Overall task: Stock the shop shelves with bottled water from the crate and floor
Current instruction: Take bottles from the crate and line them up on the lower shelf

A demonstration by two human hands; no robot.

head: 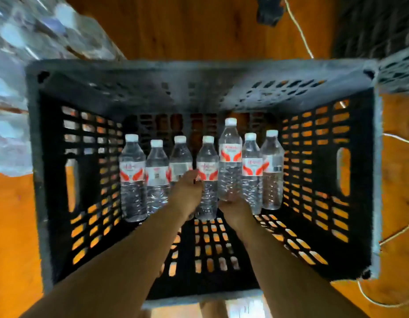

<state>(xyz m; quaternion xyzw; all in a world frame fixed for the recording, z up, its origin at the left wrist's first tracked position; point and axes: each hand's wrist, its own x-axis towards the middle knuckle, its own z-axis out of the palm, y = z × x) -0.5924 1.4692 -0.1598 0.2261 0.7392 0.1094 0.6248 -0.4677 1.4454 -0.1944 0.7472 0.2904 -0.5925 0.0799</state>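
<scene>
I look straight down into a black slotted crate [199, 72] on an orange wooden floor. Several clear water bottles with white caps and red-white labels lie in a row across its bottom. Both my arms reach into the crate. My left hand [187, 191] curls round the lower part of the third bottle [180, 161] from the left. My right hand [233, 203] grips the base of a bottle [230, 157] that sits higher than its neighbours, its cap nearer the far wall. The near half of the crate floor is bare.
Shrink-wrapped packs of bottled water [38, 42] lie blurred on the floor at the upper left. A white cable [300, 28] runs past the crate's right side. A second perforated crate [398, 70] shows at the upper right, a dark object [270, 10] beyond it.
</scene>
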